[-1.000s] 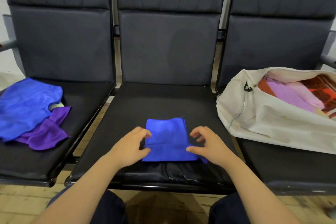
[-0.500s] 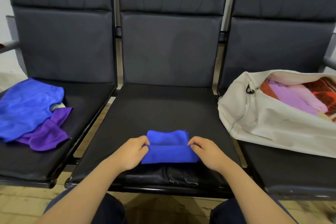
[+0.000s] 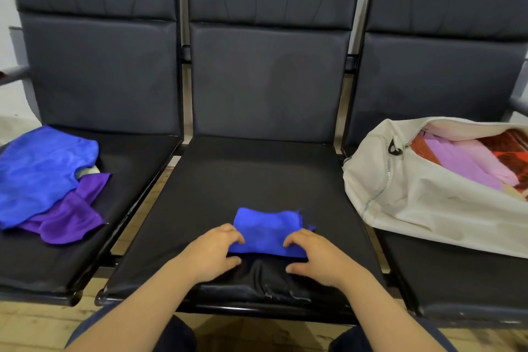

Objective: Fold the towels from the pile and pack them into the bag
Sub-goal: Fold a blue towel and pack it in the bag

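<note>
Left seat [image 3: 137,168]: the unfolded pile lies here. It holds a large blue towel [image 3: 43,171] on top, a purple towel [image 3: 71,214] partly under it, and a sliver of pale cloth [image 3: 88,171] showing between the two. None of these is folded, and no hand is near them.

Middle seat [image 3: 257,174]: one folded blue towel [image 3: 265,228] lies flat near the front edge, reduced to a small rectangle. Its far right corner is ragged and sticks out a little. The left hand [image 3: 211,251] holds the near left corner, fingers curled onto the top layer and thumb on the seat just in front of the edge. The right hand [image 3: 317,257] mirrors it at the near right corner. Both look like loose pinches on the near fold; whether either thumb reaches under the cloth cannot be told.

Right seat [image 3: 457,280]: the white bag [image 3: 414,203] lies on its side, unzipped, mouth open. Inside are a lilac towel [image 3: 463,163], a pink towel [image 3: 491,157] and orange-red cloth [image 3: 511,146], already packed.

Assessment: the task is well advanced but incomplete. Several towels are in the bag. The towel in hand appears to be at or near its final fold and has yet to be carried across to the bag. At least two, possibly three, items remain on the pile to fold and pack.
</note>
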### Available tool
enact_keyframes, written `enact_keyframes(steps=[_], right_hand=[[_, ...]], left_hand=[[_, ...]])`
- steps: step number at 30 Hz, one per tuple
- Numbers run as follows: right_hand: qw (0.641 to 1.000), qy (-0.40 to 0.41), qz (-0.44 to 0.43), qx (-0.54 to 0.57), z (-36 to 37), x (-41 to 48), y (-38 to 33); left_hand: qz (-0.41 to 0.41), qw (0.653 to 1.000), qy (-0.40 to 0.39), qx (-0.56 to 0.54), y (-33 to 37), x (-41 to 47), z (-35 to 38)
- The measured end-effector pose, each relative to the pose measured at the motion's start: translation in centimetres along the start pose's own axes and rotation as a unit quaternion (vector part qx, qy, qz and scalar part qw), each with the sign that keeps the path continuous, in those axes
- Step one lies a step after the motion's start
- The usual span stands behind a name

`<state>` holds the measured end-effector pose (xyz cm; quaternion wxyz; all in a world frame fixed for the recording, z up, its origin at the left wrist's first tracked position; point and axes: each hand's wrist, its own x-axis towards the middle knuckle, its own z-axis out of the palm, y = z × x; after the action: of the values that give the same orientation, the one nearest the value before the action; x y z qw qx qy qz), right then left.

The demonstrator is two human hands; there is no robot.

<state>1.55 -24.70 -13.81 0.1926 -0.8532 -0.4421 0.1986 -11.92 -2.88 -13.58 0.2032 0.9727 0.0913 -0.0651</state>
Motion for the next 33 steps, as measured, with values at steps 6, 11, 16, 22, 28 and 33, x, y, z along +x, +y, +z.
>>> enact_keyframes(steps=[6, 11, 16, 22, 28, 33], right_hand=[[0.996, 0.056, 0.009, -0.071, 0.4, 0.7, -0.3], [0.998, 0.058, 0.018, -0.022, 0.4, 0.6, -0.3], [0.994, 0.032, 0.036, -0.094, 0.7, 0.8, -0.5], [0.995, 0.084, 0.057, -0.025, 1.0, 1.2, -0.4], [0.993, 0.071, 0.059, 0.078, 0.0, 0.9, -0.2], [0.998, 0.059, 0.036, 0.002, 0.1, 0.7, -0.5]], left_hand=[[-0.016, 0.997, 0.033, 0.07, 0.3, 0.3, 0.8], [0.0, 0.995, 0.05, 0.084, 0.5, 0.9, 1.7], [0.003, 0.99, 0.048, 0.132, 0.7, 1.4, 2.3], [-0.007, 0.992, 0.073, 0.1, 0.3, 2.3, 2.5], [0.011, 0.976, 0.204, 0.076, 0.7, 2.7, 2.0], [0.038, 0.976, 0.212, -0.04, 0.4, 2.7, 2.0]])
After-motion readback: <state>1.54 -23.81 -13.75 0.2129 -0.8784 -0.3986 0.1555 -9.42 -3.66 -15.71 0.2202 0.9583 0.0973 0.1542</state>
